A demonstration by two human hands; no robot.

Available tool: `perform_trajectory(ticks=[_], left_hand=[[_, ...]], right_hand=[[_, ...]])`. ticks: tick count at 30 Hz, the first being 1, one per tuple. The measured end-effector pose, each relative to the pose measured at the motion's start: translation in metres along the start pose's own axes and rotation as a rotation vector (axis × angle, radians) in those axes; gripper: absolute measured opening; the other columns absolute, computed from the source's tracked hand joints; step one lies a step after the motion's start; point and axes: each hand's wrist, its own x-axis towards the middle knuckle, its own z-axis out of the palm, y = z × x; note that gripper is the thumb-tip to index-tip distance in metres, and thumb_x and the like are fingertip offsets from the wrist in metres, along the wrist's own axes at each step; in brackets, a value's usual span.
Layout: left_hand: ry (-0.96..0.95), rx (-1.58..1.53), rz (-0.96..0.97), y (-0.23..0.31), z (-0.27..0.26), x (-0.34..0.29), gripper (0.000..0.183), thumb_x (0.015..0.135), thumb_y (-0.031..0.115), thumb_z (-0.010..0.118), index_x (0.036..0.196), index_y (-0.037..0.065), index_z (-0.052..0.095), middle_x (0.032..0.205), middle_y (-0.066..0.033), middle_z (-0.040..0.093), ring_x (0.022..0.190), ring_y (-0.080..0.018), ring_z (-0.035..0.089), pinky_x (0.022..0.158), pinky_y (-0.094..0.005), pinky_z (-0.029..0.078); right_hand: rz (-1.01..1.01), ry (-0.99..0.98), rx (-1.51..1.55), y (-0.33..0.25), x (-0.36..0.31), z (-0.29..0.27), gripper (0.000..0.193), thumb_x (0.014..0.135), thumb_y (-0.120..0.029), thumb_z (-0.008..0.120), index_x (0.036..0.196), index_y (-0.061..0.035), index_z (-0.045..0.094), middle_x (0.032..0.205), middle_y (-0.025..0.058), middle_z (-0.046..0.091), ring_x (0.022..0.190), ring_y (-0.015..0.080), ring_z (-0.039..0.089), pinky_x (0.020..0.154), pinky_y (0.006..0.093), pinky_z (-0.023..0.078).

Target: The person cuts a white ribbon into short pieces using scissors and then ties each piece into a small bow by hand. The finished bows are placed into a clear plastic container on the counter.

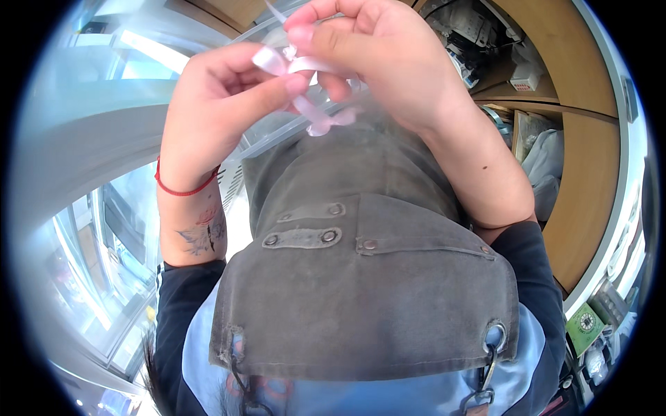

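Observation:
Both hands meet at the top of the head view, working on a pale pink satin ribbon. My left hand pinches the ribbon between thumb and forefinger, beside a loop that stands up by the fingertips. My right hand has its thumb and fingers closed on another stretch of the same ribbon, with a thin end poking up above them. Below the fingers hangs a length that ends in a small bow-like shape. How the ribbon crosses between the fingertips is partly hidden.
A clear plastic bin lies under the hands, beyond my grey apron. To the right, open wooden shelves hold packets, a small white box and bagged items. Bright glass-like panels stand at the left.

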Motion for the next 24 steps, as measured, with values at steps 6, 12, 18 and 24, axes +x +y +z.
perform_trajectory(ticks=[6,12,18,24], left_hand=[[0.071,-0.103,0.151,-0.009,-0.021,-0.014,0.005,0.08,0.003,0.064,0.079,0.0,0.06,0.083,-0.0108,0.066,0.078,-0.0175,0.064,0.071,-0.0271,0.049],[-0.291,-0.138,0.157,-0.027,-0.028,-0.024,0.069,0.081,0.057,0.057,0.099,-0.01,0.056,0.098,-0.0241,0.063,0.093,-0.0303,0.063,0.088,-0.0402,0.045],[-0.425,-0.299,0.035,-0.016,-0.01,-0.019,0.086,0.089,0.062,0.03,0.108,-0.019,0.049,0.086,-0.0261,0.063,0.085,-0.0316,0.064,0.087,-0.0431,0.046],[-0.192,-0.356,0.134,-0.016,0.002,-0.023,0.022,0.086,0.014,0.06,0.095,-0.007,0.061,0.08,-0.0139,0.066,0.064,-0.0156,0.063,0.06,-0.0246,0.05]], right_hand=[[-0.244,0.111,-0.413,0.031,-0.011,-0.029,0.008,0.082,-0.004,0.061,0.089,0.0006,0.062,0.07,0.0026,0.062,0.06,0.0063,0.056,0.053,0.0186,0.043],[-0.212,0.047,-0.5,0.025,-0.025,-0.03,0.008,0.079,-0.006,0.063,0.081,0.0012,0.065,0.069,0.0048,0.063,0.058,0.0081,0.058,0.053,0.02,0.046],[-0.541,-0.11,-0.649,0.028,-0.012,-0.021,0.007,0.077,-0.004,0.063,0.083,0.0002,0.065,0.074,0.0049,0.064,0.069,0.0093,0.061,0.06,0.0213,0.048],[-0.635,0.037,-0.777,0.027,-0.013,-0.017,0.01,0.078,-0.002,0.063,0.087,0.0013,0.067,0.078,0.005,0.065,0.073,0.0081,0.059,0.063,0.0207,0.046]])
